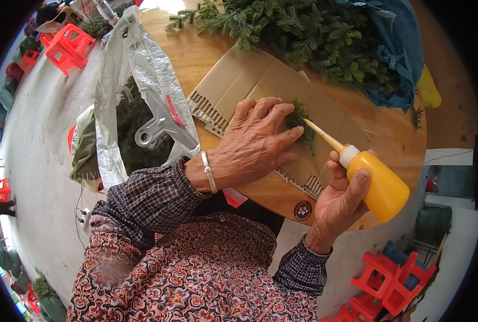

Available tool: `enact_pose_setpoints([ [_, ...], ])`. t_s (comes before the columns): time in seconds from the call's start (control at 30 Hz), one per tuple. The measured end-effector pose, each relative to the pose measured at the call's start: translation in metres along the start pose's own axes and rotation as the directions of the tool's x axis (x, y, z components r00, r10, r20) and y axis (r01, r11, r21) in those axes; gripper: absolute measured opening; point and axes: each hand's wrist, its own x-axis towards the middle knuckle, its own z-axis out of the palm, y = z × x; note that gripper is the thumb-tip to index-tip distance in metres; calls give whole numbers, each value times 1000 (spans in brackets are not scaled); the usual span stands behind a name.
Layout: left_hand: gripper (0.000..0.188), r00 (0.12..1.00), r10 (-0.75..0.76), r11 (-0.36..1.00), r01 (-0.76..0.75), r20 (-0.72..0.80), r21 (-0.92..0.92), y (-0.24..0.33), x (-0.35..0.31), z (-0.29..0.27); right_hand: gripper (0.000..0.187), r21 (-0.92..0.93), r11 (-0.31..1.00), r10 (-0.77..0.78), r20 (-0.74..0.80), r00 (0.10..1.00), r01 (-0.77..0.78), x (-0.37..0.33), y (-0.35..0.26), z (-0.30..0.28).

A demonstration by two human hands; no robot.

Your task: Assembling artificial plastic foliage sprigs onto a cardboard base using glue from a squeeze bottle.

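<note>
My left hand [258,137] lies over a sheet of corrugated cardboard [250,72], its fingertips on a small green fir sprig [302,121]. The fingers are bent and partly cover the sprig, so how firmly they hold it is hard to see. In my right hand [342,198] is a yellow squeeze bottle [379,185] with a long tapered nozzle. The bottle is tilted, and its nozzle tip comes right beside the sprig, near my left fingertips. Whether anything flows from the tip is too small to tell.
A big heap of fir branches [314,37] spills from a blue bag [397,48] at the table's far side. To the left, a large grey clip [164,126] sits at a white woven sack [113,107] of greenery. Red stools [70,48] stand on the floor.
</note>
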Motion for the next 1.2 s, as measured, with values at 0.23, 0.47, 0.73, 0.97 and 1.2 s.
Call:
enact_pose_setpoints([
  [0.23, 39, 998, 31, 1000, -31, -54, -3, -2, 0, 7, 49, 37, 999, 38, -7, 999, -38, 0, 1, -10],
  [0.47, 39, 997, 34, 999, -33, -64, 7, 2, 0, 8, 49, 36, 999, 33, -18, 999, -32, 0, 1, -17],
  [0.73, 39, 1000, 3, 1000, -3, -3, 16, 4, 0, 7, 47, 47, 999, 16, -27, 1000, -14, -1, 0, -28],
  [0.97, 39, 1000, 1, 1000, -1, 23, 18, 5, 0, 8, 46, 38, 999, 23, -53, 998, -22, -3, 0, -34],
  [1.2, 37, 1000, 2, 1000, -2, 20, 16, 5, 1, 9, 47, 71, 997, 2, -56, 998, 2, -5, 1, -39],
])
